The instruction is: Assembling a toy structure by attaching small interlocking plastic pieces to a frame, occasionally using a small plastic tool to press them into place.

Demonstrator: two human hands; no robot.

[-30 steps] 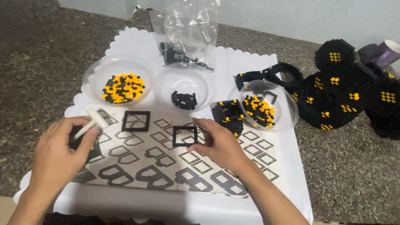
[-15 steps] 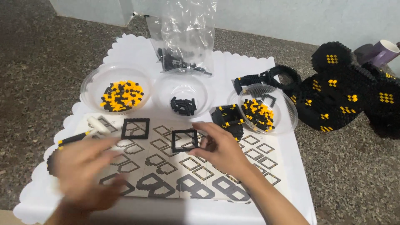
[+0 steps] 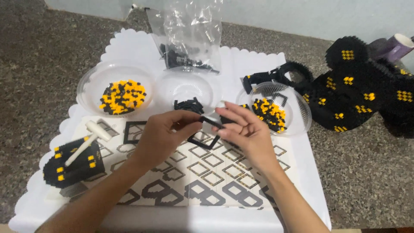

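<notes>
Both hands now meet above the instruction sheet (image 3: 215, 172): the left hand (image 3: 161, 138) has left the small hammer (image 3: 88, 140) and joined the right hand (image 3: 246, 131), both pinching the black square frame (image 3: 207, 131).

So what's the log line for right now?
left hand + right hand: holding black square frame | over instruction sheet | white mallet on black block piece

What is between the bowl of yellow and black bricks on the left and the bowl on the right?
In the head view, a clear middle bowl with a few black bricks sits between them.
</notes>
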